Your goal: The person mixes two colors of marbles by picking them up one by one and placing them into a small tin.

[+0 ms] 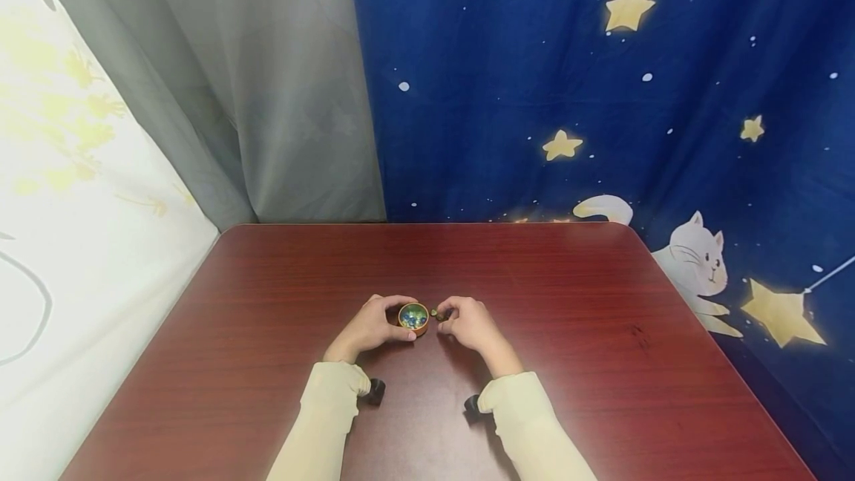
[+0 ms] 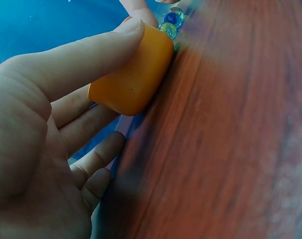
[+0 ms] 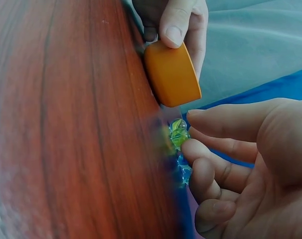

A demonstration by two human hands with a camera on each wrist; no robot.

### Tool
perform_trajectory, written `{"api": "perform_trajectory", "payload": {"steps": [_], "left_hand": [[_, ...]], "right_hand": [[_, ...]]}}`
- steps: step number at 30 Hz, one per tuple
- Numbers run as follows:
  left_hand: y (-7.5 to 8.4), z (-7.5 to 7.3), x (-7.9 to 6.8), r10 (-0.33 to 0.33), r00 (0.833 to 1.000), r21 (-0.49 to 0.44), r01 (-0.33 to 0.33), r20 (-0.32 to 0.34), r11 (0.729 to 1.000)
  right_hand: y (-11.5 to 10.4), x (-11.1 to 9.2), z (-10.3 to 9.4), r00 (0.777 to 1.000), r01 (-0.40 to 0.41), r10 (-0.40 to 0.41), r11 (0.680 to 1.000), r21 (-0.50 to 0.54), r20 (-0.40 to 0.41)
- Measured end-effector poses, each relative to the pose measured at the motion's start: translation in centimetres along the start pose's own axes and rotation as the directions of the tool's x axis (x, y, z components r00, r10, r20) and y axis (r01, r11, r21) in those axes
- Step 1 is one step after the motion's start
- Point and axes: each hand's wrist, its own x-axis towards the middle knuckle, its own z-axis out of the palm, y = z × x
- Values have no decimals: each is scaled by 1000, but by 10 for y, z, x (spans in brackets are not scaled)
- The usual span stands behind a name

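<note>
A small round orange container [image 1: 413, 317] holds several blue and green glass marbles, seen from above in the head view. My left hand [image 1: 371, 322] grips its side, thumb near the front and fingers behind; the orange wall [image 2: 136, 74] shows close in the left wrist view. Just right of the container, a few loose glass marbles [image 3: 179, 135], green and clear blue, lie on the table. My right hand [image 1: 465, 321] is beside them with bent fingers, thumb tip and fingertips right at the green marble. A gap shows between thumb and fingers in the right wrist view.
The dark red wood-grain table [image 1: 568, 280] spreads around both hands. Behind it hang a grey curtain [image 1: 300, 95] and a blue star-patterned curtain [image 1: 481, 95]. Small black devices [image 1: 376, 392] sit at both cream sleeve cuffs.
</note>
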Motion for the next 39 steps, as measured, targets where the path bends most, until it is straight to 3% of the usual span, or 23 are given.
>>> {"api": "perform_trajectory", "payload": {"steps": [18, 28, 36, 39], "left_hand": [[1, 3, -1, -48, 999, 42, 49, -22, 998], [-3, 1, 3, 14, 1000, 9, -14, -5, 1000], [-1, 1, 1, -24, 1000, 12, 24, -13, 1000], [-2, 1, 1, -9, 1000, 6, 9, -11, 1000]], "right_hand": [[1, -3, 0, 1000, -4, 4, 1000, -2, 9], [-1, -1, 2, 1000, -3, 4, 1000, -17, 20], [0, -1, 3, 999, -8, 9, 999, -39, 37], [0, -1, 3, 999, -5, 7, 999, -46, 40]]}}
